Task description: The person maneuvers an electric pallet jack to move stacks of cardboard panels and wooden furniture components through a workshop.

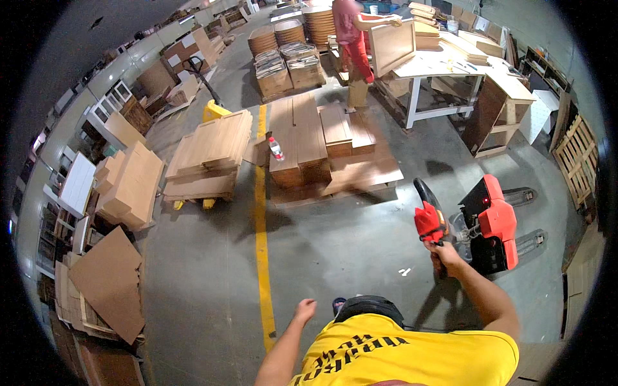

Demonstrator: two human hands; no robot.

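Observation:
My right hand [445, 258] is wrapped round the black grip at the near end of the control handle [432, 222] of a red and black electric pallet jack [499, 222]. The handle's head is red, and its other black grip curves away from me. The jack's two dark forks [529, 243] point right, with no load on them. My left hand [306, 310] hangs low over the floor with its fingers curled in, and nothing shows in it.
Ahead, stacked wooden panels and boxes [299, 132] bear a red-capped bottle [276, 148]. A pallet of panels [209, 154] stands left, past a yellow floor line [261, 225]. A person [353, 38] holds a framed panel [393, 49] beside a white workbench [438, 117]. White scraps [404, 272] lie nearby.

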